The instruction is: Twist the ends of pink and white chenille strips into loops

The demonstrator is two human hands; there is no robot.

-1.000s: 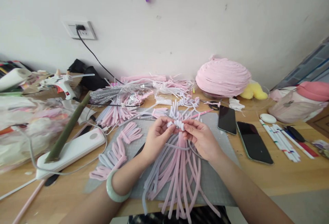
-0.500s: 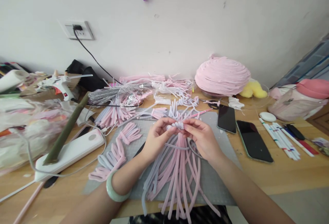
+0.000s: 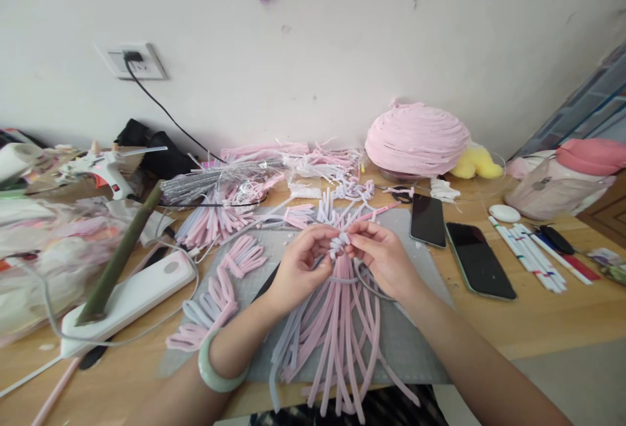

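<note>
Between my two hands is a small coil of twisted pale lavender pipe cleaner. My right hand pinches its right side between thumb and fingertips. The fingers of my left hand curl at its left side, with the index fingertip on it and the thumb a little lower. Below the hands, a fan of long pink and lavender pipe cleaners spreads over the grey cutting mat and past the table's front edge. Bent pipe cleaner loops and a small pink bundle lie left of my left hand.
On the left are a white power strip, a green stick across it and a glue gun. A large pink pipe cleaner roll stands behind. Two phones, markers and a bag are on the right.
The lavender coil has turned from lying sideways to a more upright tilt. My left fingers have loosened and spread from it slightly. The view has shifted a little.
</note>
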